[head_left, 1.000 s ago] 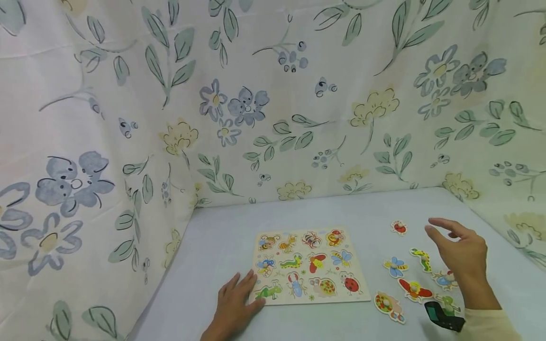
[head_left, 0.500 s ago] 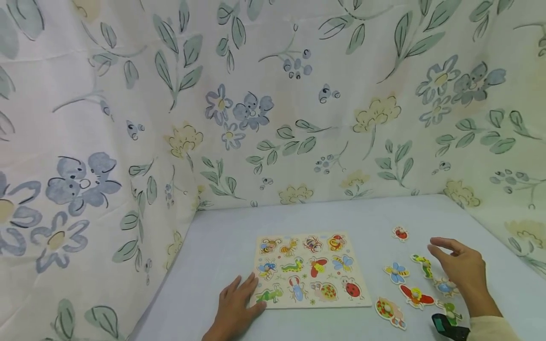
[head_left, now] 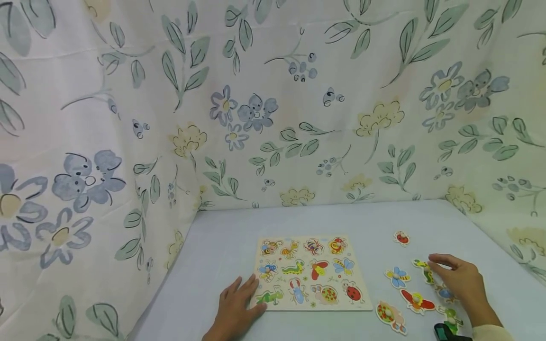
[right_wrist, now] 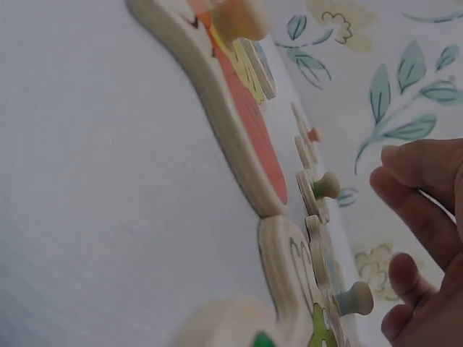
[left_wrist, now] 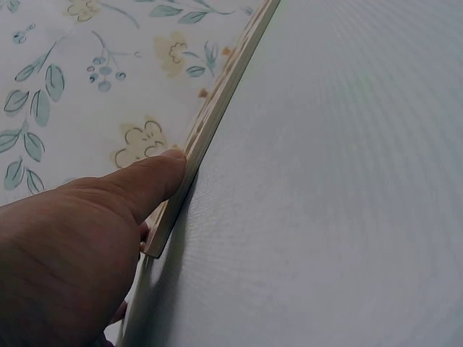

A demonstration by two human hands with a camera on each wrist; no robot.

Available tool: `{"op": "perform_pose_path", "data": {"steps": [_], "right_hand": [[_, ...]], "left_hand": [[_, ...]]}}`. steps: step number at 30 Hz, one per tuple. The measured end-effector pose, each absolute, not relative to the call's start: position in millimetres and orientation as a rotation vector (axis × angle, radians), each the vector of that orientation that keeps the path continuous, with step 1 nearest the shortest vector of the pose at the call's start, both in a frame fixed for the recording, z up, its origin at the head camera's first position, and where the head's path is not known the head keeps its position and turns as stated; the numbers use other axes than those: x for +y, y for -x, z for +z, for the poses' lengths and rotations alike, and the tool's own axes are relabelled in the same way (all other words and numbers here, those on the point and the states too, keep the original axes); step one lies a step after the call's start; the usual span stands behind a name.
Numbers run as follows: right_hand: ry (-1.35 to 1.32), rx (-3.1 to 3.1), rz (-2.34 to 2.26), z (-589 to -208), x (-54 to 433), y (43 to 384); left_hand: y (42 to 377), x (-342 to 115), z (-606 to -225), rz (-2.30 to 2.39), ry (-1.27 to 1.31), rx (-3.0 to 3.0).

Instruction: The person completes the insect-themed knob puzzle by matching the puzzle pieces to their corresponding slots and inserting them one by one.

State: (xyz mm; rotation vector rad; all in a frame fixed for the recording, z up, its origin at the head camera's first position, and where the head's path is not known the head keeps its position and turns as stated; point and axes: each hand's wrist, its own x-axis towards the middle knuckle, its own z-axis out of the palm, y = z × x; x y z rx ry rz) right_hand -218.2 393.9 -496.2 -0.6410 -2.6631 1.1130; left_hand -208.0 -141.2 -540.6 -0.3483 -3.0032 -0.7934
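Observation:
A flat wooden puzzle board [head_left: 307,304] printed with insects lies on the table. My left hand [head_left: 236,305] rests at its lower left corner, fingers straight; in the left wrist view the thumb [left_wrist: 155,177] lies on the board's edge [left_wrist: 210,130]. My right hand [head_left: 462,284] hovers over the loose knobbed pieces, thumb and forefinger close above the caterpillar piece [head_left: 421,264]. In the right wrist view, these fingertips [right_wrist: 398,163] are apart from the green knob [right_wrist: 327,186]. A blue-winged bug piece [head_left: 445,294] is partly hidden under this hand.
Around the right hand lie a ladybird piece [head_left: 402,238], a bee piece [head_left: 397,277], a red-winged piece [head_left: 417,301], a snail piece [head_left: 390,316] and a green grasshopper-like piece [head_left: 452,318]. Floral cloth [head_left: 256,180] hangs behind and at both sides of the table.
My right hand has come down and nearer, from beside the ladybird piece to the caterpillar piece. The left hand stays at the board's corner. The head view has shifted slightly.

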Motion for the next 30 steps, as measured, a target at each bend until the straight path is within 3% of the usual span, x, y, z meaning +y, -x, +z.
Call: {"op": "perform_pose_path", "data": {"steps": [20,30], "right_hand": [[0.419,-2.85,0.872,-513,397,222],[0.595,-2.749,0.86,-513,389,224]], "left_hand": [[210,-142,-540,-0.813,0.357,-3.014],[211,-144,-543,-0.863,0.351,-3.017]]}}
